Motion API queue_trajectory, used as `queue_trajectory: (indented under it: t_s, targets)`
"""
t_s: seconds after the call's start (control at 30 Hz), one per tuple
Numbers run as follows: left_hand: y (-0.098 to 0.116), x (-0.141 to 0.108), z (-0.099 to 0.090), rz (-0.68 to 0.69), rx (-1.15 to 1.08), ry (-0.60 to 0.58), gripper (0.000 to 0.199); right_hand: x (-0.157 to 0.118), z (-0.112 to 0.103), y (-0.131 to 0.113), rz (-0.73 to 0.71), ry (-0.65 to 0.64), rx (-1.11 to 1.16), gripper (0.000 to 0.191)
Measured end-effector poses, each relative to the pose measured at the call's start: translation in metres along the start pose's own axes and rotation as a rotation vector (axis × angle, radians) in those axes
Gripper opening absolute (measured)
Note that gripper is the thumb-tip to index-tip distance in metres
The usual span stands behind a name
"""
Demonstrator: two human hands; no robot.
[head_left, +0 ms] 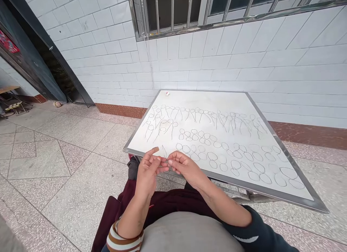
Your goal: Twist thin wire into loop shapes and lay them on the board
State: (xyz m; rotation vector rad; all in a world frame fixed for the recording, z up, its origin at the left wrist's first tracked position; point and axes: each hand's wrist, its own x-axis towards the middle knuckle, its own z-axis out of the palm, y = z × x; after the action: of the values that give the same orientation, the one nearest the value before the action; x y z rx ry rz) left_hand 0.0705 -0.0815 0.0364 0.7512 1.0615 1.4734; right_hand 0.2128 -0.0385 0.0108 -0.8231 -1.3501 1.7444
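1. While working just above the near rim of the white board [271, 191], pinched a thin dark wire [164, 151] where fingertips of left hand [148, 169] and right hand [184, 164] met.
2. Called, by judgement, for steady fingertips and light, even pressure, so as not to kink such fine material.
3. Saw beyond, on smooth whiteness, paired loops [213, 160], slender and roundish.
4. Noticed farther some tailed loops [217, 119], thread-thin.
5. Found, behind, glossy wall tiles [173, 64] and polished metal bars [172, 10].
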Motion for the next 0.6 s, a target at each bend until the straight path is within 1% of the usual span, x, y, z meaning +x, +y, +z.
queue_trajectory:
  t_s: [0.1,0.2,0.3,0.4,0.47,0.53,0.6]
  targets:
    - [0.004,-0.003,0.003,-0.004,0.012,-0.005,0.05,-0.001,0.001,-0.001,-0.009,0.017,-0.037,0.024]
    - [0.005,-0.004,0.006,-0.005,0.038,-0.007,0.055,-0.002,0.002,-0.002,-0.091,0.06,-0.143,0.019]
    - [0.003,-0.003,0.007,0.005,0.062,-0.012,0.056,-0.003,0.003,-0.002,-0.193,0.141,-0.275,0.01]
    - [0.002,-0.003,0.008,0.035,0.089,-0.027,0.053,-0.006,0.002,-0.002,-0.262,0.226,-0.447,0.002]
    - [0.002,-0.004,0.009,0.051,0.117,-0.033,0.052,-0.008,0.002,-0.004,-0.324,0.259,-0.6,0.003]
    - [0.001,-0.005,0.01,0.072,0.153,-0.032,0.051,-0.011,0.002,-0.005,-0.389,0.26,-0.749,0.007]
    - [0.001,-0.006,0.009,0.106,0.176,-0.02,0.049,-0.014,0.003,-0.008,-0.421,0.246,-0.822,0.008]
